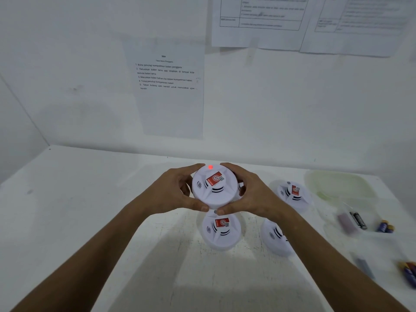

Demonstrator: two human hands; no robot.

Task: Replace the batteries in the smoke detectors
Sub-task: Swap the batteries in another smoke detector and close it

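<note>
Both my hands hold a round white smoke detector (pixel 215 188) above the table, face up, with a red sticker on top and a red light lit at its far edge. My left hand (pixel 177 191) grips its left side, fingers curled round the rim. My right hand (pixel 247 192) grips the right side the same way. Three more white smoke detectors lie on the table: one (pixel 221 230) right below the held one, one (pixel 275 238) partly hidden by my right forearm, one (pixel 291 193) to the right.
A clear plastic container (pixel 342 185) stands at the back right of the white table (pixel 90 199). Loose batteries (pixel 359 220) lie at the right, with more batteries (pixel 386 227) and others (pixel 409 273) near the right edge. Printed instruction sheets (pixel 166 91) hang on the wall.
</note>
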